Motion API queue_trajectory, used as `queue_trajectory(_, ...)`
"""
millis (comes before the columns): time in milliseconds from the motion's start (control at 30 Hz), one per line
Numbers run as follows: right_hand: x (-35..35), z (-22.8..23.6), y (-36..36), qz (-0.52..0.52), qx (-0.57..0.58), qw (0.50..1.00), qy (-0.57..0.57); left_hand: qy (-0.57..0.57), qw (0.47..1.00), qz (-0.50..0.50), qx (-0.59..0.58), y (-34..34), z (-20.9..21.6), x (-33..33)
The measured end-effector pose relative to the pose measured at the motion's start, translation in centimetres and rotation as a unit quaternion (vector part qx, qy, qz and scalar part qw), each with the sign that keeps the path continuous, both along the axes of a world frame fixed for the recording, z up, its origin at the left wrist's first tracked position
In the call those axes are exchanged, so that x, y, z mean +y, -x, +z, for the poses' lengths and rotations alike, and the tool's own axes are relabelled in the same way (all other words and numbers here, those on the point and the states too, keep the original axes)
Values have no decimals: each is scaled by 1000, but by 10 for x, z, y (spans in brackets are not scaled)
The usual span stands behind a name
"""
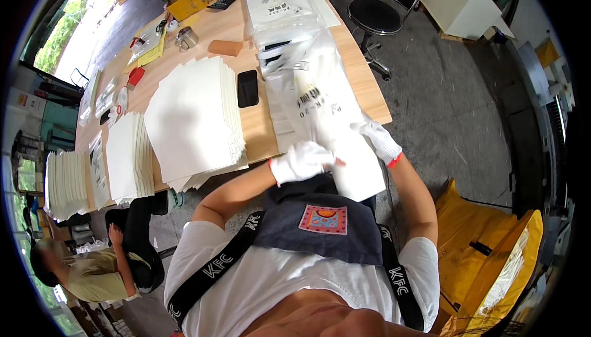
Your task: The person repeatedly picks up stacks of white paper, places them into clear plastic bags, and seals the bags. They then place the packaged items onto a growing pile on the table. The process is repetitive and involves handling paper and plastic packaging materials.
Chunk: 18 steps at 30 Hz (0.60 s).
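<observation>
A clear plastic bag (311,84) with dark print lies at the table's near right corner, its near end lifted over the edge. White paper (360,174) sticks out of its near end toward me. My left hand (303,162), in a white glove with a red cuff, is closed at the bag's left edge, with a bare fingertip showing against the paper. On the right edge, my right hand (380,141), gloved alike, grips the bag with its fingers partly hidden behind it. Farther up lie more printed plastic bags (280,4).
Left of the bag are a black phone (248,89) and a tall stack of white paper (191,115), with more stacks (127,158) beyond. A metal mug (186,39) stands farther back. A yellow sack (474,238) is at my right, a black chair (377,10) behind the table. Another person (92,269) sits at left.
</observation>
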State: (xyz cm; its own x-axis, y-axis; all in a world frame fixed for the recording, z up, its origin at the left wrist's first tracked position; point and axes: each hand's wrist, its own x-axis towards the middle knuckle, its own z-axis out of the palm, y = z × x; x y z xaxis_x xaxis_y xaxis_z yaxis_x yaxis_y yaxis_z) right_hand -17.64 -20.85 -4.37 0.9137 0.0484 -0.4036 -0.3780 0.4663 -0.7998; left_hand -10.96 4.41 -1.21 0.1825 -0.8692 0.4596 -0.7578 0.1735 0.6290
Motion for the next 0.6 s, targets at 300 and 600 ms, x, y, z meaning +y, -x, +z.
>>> queue_trajectory(300, 47, -45, -62, 149, -131, 652, 732, -8, 995, 97, -21, 21, 26, -72)
queue_trajectory(600, 81, 10, 50, -115, -233, 559, 787, -82, 959, 214, 168, 16, -45, -2)
